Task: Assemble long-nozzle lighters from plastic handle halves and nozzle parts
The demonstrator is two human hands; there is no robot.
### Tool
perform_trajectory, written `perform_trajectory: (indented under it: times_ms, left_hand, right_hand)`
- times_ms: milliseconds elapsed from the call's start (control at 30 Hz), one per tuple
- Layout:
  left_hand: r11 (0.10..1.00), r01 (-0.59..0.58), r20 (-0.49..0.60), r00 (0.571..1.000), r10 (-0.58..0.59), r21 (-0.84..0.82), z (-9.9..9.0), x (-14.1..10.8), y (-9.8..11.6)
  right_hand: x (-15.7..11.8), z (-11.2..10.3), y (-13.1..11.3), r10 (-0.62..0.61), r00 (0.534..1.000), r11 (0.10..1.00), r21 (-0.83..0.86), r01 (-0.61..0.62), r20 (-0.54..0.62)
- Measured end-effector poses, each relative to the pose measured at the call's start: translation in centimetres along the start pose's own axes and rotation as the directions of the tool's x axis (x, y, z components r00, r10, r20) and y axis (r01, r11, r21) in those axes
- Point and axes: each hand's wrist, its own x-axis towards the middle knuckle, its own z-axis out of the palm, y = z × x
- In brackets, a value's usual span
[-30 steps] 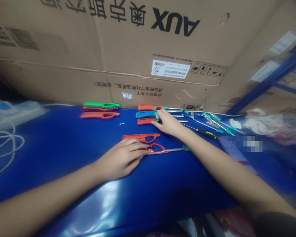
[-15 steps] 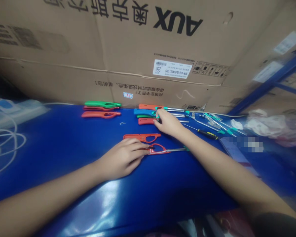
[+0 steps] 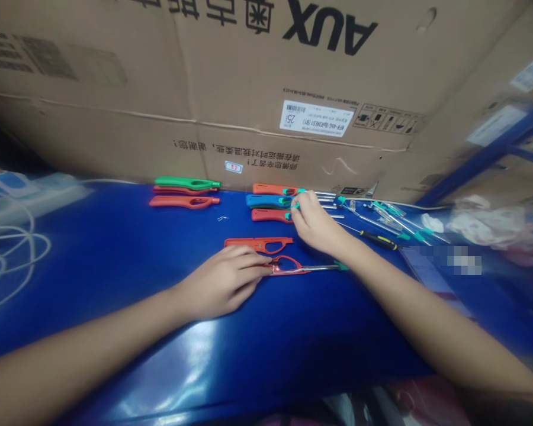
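Note:
My left hand (image 3: 231, 279) is closed on the handle end of an opened red lighter (image 3: 293, 267), whose metal tube points right. Just beyond it lies a separate red handle half (image 3: 270, 244). My right hand (image 3: 315, 220) has its fingers pressed together beside the right end of a red lighter (image 3: 269, 215); what they hold, if anything, is hidden. A blue lighter (image 3: 262, 202) and an orange lighter (image 3: 270, 189) lie behind that red one. To their left rest a green handle (image 3: 182, 182) and a red handle (image 3: 182, 202).
A large cardboard box (image 3: 231, 106) stands along the back of the blue table (image 3: 249, 355). At right are a black-and-yellow screwdriver (image 3: 379, 240), loose metal tubes (image 3: 382, 222) and plastic bags (image 3: 488, 219). A white cable (image 3: 35, 254) is coiled at left.
My right hand has shifted slightly right along the group of lighters. My left hand stays on the opened red lighter. The view has moved a little.

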Motion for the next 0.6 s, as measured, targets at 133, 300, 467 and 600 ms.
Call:
perform_trajectory:
  times_ms: [133, 300, 467, 600]
  left_hand:
    - [1.000, -0.009, -0.006, 1.000, 0.009, 0.010, 0.1, 0.0, 0.0]
    - [0.999, -0.030, -0.065, 0.997, 0.032, 0.029, 0.1, 0.1, 0.1]
    - [0.998, -0.049, -0.166, 0.985, 0.052, 0.025, 0.1, 0.2, 0.1]
    - [0.999, -0.030, -0.188, 0.982, 0.032, 0.010, 0.0, 0.1, 0.1]
  right_hand:
    - [-2.9, -1.2, -0.3, 0.006, 0.995, 0.997, 0.081, -0.014, 0.097]
    - [-5.6, -1.6, -0.5, 0.038, 0.981, 0.957, 0.276, -0.090, 0.188]
    - [-6.4, -1.5, -1.3, 0.241, 0.936, 0.648, 0.676, -0.352, 0.256]
    - [-6.5, -1.1, -1.9, 0.273, 0.922, 0.555, 0.738, -0.383, 0.274]
